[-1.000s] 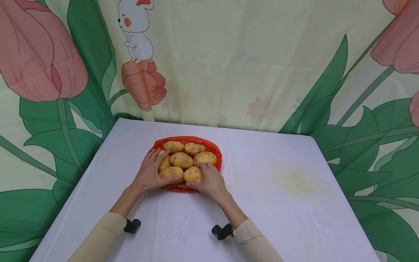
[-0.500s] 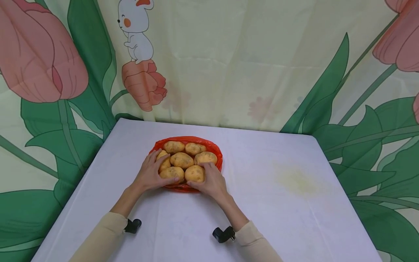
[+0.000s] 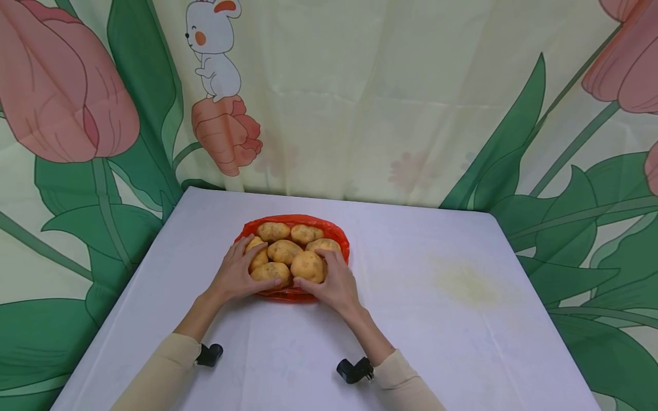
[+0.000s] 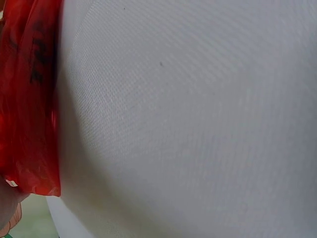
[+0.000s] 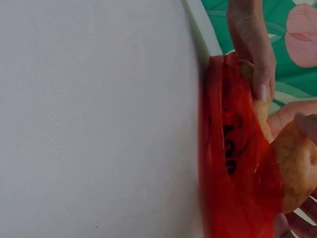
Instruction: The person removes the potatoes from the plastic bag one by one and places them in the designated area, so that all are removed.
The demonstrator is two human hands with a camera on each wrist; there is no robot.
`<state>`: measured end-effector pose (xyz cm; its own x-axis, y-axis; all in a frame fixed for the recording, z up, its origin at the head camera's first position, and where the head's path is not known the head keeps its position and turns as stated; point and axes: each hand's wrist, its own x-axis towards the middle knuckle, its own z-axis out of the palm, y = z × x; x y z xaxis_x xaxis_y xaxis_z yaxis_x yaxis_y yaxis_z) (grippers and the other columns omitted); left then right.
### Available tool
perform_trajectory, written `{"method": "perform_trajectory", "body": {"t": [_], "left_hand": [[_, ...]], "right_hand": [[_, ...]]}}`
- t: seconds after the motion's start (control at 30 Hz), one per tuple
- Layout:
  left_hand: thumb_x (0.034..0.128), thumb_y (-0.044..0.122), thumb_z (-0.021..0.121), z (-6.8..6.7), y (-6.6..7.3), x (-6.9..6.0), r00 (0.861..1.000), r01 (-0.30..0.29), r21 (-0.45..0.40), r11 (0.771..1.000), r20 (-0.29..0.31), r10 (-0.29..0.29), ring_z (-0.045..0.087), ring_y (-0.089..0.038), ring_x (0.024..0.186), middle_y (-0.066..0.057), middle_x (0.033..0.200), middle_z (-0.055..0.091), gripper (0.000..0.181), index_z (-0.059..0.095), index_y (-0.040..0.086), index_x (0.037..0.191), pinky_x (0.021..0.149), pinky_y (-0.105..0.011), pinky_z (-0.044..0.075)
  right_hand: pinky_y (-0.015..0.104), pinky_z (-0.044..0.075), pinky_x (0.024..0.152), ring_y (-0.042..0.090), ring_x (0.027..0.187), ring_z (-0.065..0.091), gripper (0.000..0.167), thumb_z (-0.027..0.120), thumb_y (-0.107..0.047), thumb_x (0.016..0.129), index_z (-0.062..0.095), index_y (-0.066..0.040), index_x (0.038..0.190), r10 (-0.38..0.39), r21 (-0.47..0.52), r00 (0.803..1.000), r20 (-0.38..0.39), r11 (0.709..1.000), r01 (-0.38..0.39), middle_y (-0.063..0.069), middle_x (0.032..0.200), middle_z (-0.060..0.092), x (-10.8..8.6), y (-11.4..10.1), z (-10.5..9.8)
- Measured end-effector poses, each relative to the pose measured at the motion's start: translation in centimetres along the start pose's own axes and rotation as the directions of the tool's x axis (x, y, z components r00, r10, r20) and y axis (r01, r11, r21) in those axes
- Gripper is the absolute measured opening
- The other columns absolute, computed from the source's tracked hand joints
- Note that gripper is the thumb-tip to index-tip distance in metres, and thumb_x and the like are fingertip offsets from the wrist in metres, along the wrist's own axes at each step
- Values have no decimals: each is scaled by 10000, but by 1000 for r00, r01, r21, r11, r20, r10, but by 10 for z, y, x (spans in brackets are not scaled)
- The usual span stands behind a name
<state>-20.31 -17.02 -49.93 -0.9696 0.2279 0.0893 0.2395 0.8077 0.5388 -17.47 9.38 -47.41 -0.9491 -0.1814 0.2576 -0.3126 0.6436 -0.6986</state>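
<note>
A red plastic bag (image 3: 345, 251) lies on the table with its mouth spread wide, holding several potatoes (image 3: 285, 251). My right hand (image 3: 336, 285) grips a round potato (image 3: 308, 266) at the bag's near right, thumb in front and fingers on its far right side. That potato stands a little above its neighbours and partly covers one behind it. My left hand (image 3: 233, 277) rests spread over the near left of the bag, its fingers on the left potato (image 3: 259, 257) and its thumb along the near left potato (image 3: 271, 274). In the right wrist view, black print marks the bag (image 5: 242, 193).
A white cloth (image 3: 437, 342) covers the table, with a faint yellowish patch (image 3: 465, 279) on the right. Behind hangs a curtain (image 3: 360, 114) printed with tulips and a rabbit. Black wrist cameras (image 3: 354, 370) sit near both cuffs.
My right hand has raised the round potato slightly, and it now overlaps the one behind. My left hand has stayed in place.
</note>
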Motion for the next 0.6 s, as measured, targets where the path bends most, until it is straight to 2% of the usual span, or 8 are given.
{"method": "perform_trajectory", "body": {"t": [0.23,0.4,0.6], "left_hand": [[724,705,776,0,0,1,1000,2,1,1000,2,-2,157,-438,1520,-192,1643,236,1010,487,138,1508,1182,-682,160],[723,715,769,1,-1,1,1000,3,0,1000,3,-3,162,-435,1517,-192,1640,240,1013,487,138,1507,1179,-682,169],[727,703,772,1,-2,1,1000,0,-2,1000,-3,0,160,-442,1517,-192,1640,238,999,489,143,1505,1181,-680,166]], "right_hand": [[505,508,950,274,1143,613,731,863,-480,759,590,-119,1332,13,83,997,-72,997,-7,86,1253,591,-2,-7,-13],[480,524,911,253,1097,616,737,868,-455,764,598,-100,1351,13,85,995,-102,996,-4,79,1198,591,-3,-5,-25],[409,511,826,247,1022,614,694,860,-454,766,620,-65,1289,37,40,988,-149,999,-31,101,1151,608,-3,4,-39]]}}
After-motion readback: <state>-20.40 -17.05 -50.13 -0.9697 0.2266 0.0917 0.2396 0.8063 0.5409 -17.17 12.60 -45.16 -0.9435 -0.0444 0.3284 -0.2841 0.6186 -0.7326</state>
